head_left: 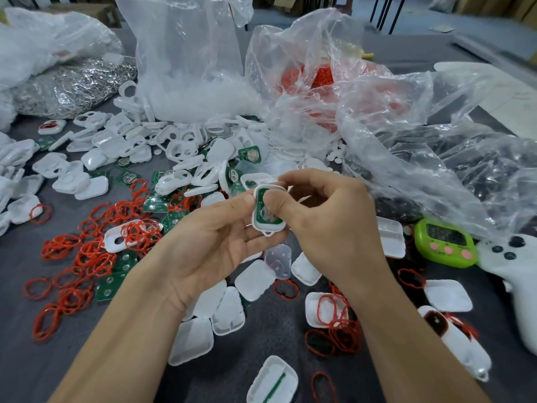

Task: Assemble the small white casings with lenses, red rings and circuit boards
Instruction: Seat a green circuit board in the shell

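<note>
My left hand [215, 245] holds a small white casing [267, 226] above the table's middle, its fingers curled under it and its thumb on the left edge. A green circuit board [261, 212] lies inside the casing. My right hand [325, 216] grips the same casing from the right, with the thumb pressing down on the board. Loose red rings [96, 251] lie heaped at the left, with more green boards [108, 286] among them. Many white casing halves [186, 149] are piled behind my hands, and others [252, 280] lie below them.
Crumpled clear plastic bags [363, 112] stand behind the pile, one holding red rings [319, 80]. A bag of silver metal parts [75, 85] lies at the back left. A green timer [444, 242] and a white controller [514, 266] sit at the right on the grey table [43, 367].
</note>
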A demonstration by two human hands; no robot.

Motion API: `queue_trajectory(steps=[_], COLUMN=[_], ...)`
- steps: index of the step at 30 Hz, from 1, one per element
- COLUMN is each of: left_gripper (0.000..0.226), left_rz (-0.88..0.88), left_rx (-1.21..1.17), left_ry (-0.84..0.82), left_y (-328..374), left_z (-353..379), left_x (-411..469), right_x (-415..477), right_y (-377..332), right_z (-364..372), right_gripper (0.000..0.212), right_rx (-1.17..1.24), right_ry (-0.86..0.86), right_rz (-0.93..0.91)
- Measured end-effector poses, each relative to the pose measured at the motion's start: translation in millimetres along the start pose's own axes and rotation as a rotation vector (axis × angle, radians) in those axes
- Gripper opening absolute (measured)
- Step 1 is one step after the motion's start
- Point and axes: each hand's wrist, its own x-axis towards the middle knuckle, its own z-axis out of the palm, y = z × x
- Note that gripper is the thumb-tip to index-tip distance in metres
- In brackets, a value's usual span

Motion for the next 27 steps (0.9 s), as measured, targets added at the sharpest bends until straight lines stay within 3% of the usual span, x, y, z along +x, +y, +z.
queue_trajectory(steps=[8, 22, 27], left_gripper=[0.041, 0.045, 0.043], left_rz=[-0.008, -0.012, -0.009], left_rx=[0.007, -0.001, -0.014], left_ry=[0.014, 0.036, 0.03], left_y=[1.6, 0.4, 2.2], left_z=[2.4, 3.5, 3.9], left_x=[0.5, -1.5, -2.5], right_x=[0.0, -5.1, -4.0], right_y=[-1.0, -2.8, -3.1], right_z=[1.0, 7.8, 6.1], right_gripper=[0.003, 0.005, 0.012], right_rx=[0.073, 0.033, 0.11], right_ry=[-0.063, -0.008, -0.087], right_rz=[0.033, 0.063, 0.138])
